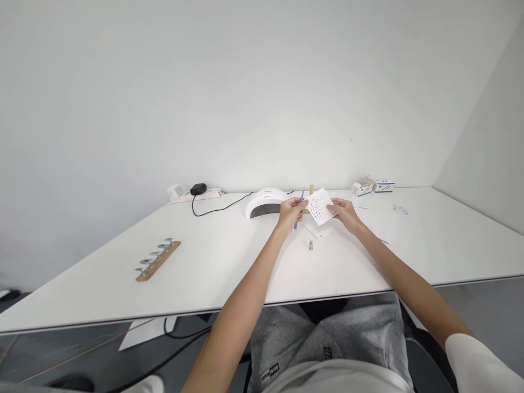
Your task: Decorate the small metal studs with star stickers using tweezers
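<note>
A white sheet dotted with small dark shapes, like a sticker sheet [319, 205], is held up above the table. My left hand [291, 210] pinches its left corner and also holds a slim purple tool [296, 224], which looks like tweezers. On the other side, my right hand [346, 213] is closed on the sheet's right edge. Beneath the sheet, a white card [313, 231] lies on the table, partly covered. Closer to me is a tiny clear bottle or jar [310, 245]. Behind the hands, a yellowish stick-like piece [311, 189] shows in part.
A white arched nail lamp [267, 197] stands behind my left hand, near its cord and a power strip [209, 194]. On the left lies a wooden strip [159, 261] bearing several small discs. Two small boxes [372, 186] and a clear packet [400, 209] are on the right.
</note>
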{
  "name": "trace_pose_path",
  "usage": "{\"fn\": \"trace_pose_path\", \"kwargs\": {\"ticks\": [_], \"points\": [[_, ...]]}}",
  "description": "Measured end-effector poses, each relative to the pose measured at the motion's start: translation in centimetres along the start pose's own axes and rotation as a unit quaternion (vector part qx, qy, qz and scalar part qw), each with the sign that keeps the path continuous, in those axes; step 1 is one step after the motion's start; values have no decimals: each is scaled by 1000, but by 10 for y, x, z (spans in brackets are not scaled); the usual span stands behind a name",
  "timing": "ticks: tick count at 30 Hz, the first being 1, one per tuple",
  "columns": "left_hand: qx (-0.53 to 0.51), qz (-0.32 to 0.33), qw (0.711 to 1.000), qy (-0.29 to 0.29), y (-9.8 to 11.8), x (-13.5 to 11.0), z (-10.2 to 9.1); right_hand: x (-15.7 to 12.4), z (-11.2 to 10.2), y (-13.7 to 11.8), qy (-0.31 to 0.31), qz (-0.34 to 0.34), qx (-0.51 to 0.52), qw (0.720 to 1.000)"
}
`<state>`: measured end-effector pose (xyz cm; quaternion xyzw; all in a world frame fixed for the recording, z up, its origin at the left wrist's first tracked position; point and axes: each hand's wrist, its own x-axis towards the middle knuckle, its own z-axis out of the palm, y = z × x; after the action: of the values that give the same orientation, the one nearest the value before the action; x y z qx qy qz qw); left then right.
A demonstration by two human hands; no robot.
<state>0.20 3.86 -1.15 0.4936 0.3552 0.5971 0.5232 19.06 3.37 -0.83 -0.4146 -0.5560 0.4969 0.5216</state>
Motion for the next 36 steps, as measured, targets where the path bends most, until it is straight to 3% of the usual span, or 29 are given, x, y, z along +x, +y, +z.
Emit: {"fn": "trace_pose_path", "kwargs": {"ticks": [10,18,22,26,36], "points": [[21,-1,1000,7,3,-2,1,-2,4,5,-49,2,-22,999],[14,6,1000,17,3,0,-1,1,-1,5,20,-17,-16,1000],[62,15,998,24,2,-2,0,4,-4,8,35,-9,2,999],[136,31,989,38,1,-4,3,6,-3,12,41,-7,0,999],[200,70,977,26,-3,0,0,3,-1,9,38,-6,8,999]]}}
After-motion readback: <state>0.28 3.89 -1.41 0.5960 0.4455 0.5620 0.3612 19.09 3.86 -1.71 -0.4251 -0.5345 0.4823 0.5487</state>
